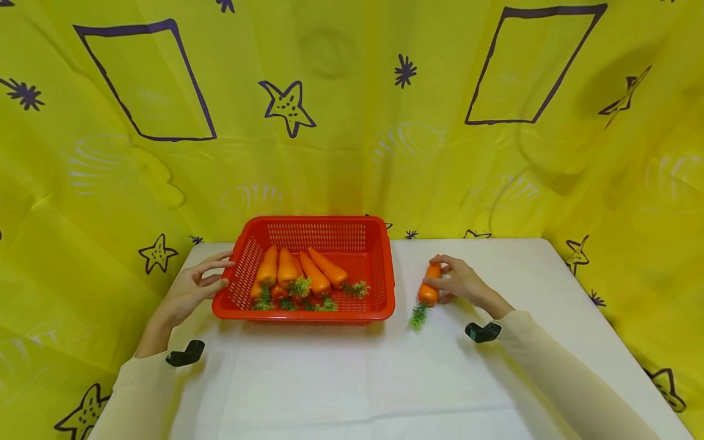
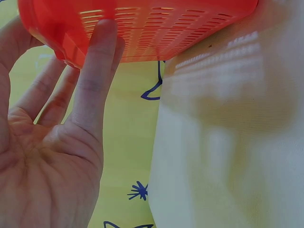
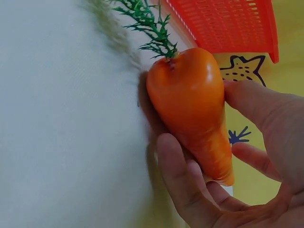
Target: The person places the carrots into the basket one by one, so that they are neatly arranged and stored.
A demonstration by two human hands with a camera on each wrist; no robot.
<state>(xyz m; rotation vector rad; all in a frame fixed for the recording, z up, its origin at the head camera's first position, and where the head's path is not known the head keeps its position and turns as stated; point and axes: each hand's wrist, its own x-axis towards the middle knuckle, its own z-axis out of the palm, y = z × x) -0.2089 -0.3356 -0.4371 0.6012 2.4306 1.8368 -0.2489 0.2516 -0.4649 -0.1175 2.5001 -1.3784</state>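
A red plastic basket (image 1: 305, 315) with slotted walls stands on the table, holding several orange toy carrots (image 1: 327, 269) with green leafy tops. At its left side, my left hand (image 1: 189, 293) touches the rim and outer wall with extended fingertips. The left wrist view shows these fingers (image 2: 92, 80) against the red wall, with the palm away from it. To the right of the basket, my right hand (image 1: 459, 282) grips one carrot (image 3: 192, 99) between thumb and fingers. That carrot's leafy top (image 1: 419, 316) points toward the front, and its narrow end points to the back.
A white cloth covers the table (image 1: 330, 385), whose back edge runs close behind the basket. Yellow curtains (image 1: 352, 165) with dark star and frame drawings hang at the back and both sides. Each wrist carries a small black device (image 1: 483, 332).
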